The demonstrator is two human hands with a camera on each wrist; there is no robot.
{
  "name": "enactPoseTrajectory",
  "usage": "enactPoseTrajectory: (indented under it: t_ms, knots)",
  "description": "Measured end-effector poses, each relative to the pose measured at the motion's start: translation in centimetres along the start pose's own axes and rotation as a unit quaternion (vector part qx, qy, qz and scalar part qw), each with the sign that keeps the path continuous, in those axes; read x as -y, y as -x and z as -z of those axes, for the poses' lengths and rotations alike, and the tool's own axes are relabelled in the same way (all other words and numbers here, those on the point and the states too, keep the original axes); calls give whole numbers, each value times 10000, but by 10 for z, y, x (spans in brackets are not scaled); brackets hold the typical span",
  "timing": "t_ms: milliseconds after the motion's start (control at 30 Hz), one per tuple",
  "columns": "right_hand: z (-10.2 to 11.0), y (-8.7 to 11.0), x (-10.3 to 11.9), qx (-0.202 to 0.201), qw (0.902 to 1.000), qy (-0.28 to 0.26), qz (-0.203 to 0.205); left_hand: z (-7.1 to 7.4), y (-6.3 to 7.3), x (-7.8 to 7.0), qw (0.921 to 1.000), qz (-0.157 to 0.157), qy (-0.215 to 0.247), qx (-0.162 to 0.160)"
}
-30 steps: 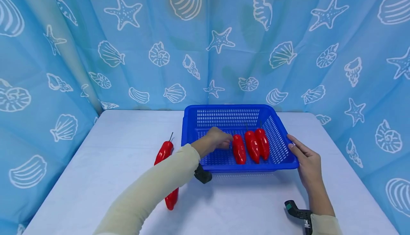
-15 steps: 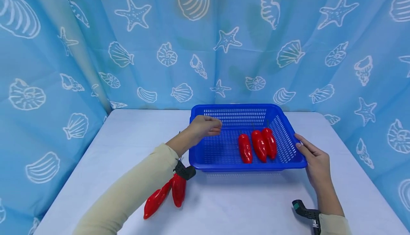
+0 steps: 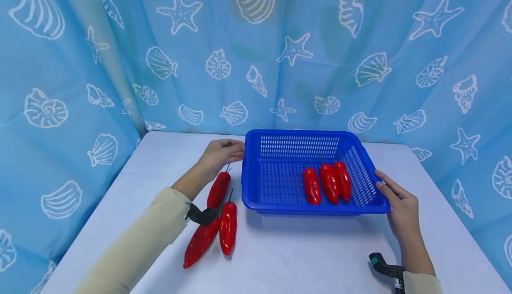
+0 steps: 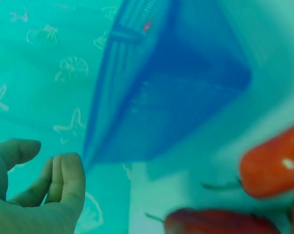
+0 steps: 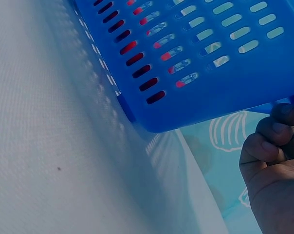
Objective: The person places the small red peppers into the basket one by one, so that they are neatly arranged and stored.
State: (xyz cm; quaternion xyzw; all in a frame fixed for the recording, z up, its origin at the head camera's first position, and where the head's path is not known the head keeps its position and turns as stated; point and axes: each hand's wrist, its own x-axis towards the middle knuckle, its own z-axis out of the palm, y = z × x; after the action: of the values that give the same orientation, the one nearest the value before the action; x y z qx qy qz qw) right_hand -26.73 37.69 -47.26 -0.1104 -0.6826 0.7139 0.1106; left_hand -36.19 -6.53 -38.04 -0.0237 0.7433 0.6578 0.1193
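In the head view, a blue basket (image 3: 310,209) sits on the white bench (image 3: 304,254), a bit right of the middle. Inside, toward its right end, lie three red peppers: a left one (image 3: 311,187), a middle one (image 3: 329,184) and a right one (image 3: 343,180). Three more red peppers lie on the bench in the lower left: a top one (image 3: 218,189), a long low one (image 3: 200,244) and a short one (image 3: 228,229) near the basket. The left hand (image 3: 219,156) is at the basket's left edge, left of the middle of the frame. The right hand (image 3: 403,207), at the right, pinches the basket's edge. A blue curtain (image 3: 240,69) with white shells fills the top.

In the left wrist view, the left hand is at the lower left, thumb and bent fingers apart, with nothing in it. I can't tell if it touches the basket. Two peppers show at the lower right.

In the right wrist view, the basket fills the top, and red shows through its holes. The right hand's fingers curl at its edge, at the right.
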Motion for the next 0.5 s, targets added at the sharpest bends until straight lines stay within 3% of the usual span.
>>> enactPoseTrajectory:
  t_ms: [267, 500]
  knots:
    - [0, -1, -2, -2, 9999, -95, 96, 30, 9, 31, 9991, 186, -162, -342]
    - [-3, -3, 0, -107, 9999, -3, -107, 47, 15, 53, 9963, 405, -375, -655]
